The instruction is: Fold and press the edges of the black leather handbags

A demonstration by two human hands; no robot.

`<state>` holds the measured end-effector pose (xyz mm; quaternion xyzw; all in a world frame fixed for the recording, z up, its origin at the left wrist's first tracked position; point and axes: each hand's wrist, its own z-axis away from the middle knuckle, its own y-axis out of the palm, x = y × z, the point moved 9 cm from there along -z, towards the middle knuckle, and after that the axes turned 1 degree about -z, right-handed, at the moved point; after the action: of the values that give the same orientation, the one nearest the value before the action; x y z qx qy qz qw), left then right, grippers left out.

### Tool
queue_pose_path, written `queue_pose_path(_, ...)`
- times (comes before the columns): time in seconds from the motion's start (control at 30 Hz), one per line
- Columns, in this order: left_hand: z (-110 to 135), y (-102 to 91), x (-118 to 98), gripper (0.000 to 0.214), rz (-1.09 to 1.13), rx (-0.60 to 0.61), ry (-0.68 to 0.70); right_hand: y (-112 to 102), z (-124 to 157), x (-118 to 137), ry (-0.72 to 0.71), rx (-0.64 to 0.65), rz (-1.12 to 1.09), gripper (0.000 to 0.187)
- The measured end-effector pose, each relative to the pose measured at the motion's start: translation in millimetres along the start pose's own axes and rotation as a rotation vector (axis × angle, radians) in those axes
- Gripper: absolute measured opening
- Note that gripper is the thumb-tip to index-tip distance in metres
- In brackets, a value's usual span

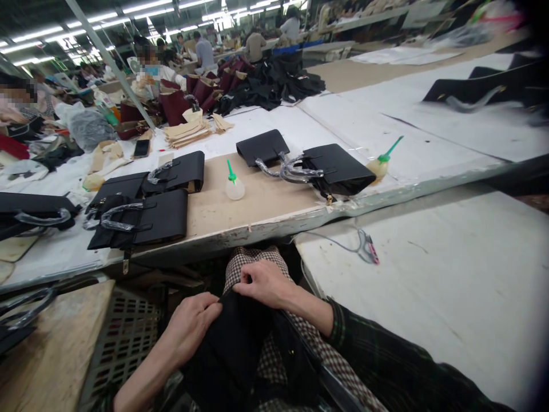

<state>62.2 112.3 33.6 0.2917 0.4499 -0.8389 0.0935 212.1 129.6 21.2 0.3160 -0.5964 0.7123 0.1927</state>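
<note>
A black handbag lies across my lap, over checked cloth, its lower part running out of view. My left hand is closed on the bag's top edge, thumb and fingers pinching it. Just to the right, my right hand pinches the same edge between thumb and bent fingers. A small gold-coloured stud shows on the dark piece below my right wrist. On the table ahead are a black handbag with film-wrapped handles and a black flap-like bag piece. A clear squeeze bottle with a green nozzle stands near them.
More black handbags lie at the left. A second glue-coloured bottle stands at the right. A white board beside me carries a cord with a pink tool. A plastic crate sits low left. People work behind dark red bags.
</note>
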Motion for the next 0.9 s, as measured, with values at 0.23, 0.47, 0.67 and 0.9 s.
queue_pose_path(0.23,48.9,0.3,32.6,0.038,0.148,0.01,-0.116,1.9,-1.0,-1.4,0.001,0.021,-0.006,0.018)
queue_pose_path(0.47,57.0,-6.3,32.5,0.04,0.362,0.173,-0.161,-1.8,-0.9,-3.7,0.007,0.011,0.006,0.02)
queue_pose_path(0.67,0.3,-0.5,12.2,0.041,0.298,0.083,-0.028,-3.7,-0.4,-1.6,0.018,0.005,-0.005,0.02)
queue_pose_path(0.9,-43.6,10.9,-10.4,0.023,0.154,0.062,0.126,-9.2,6.7,-8.1,-0.15,0.078,-0.244,0.014)
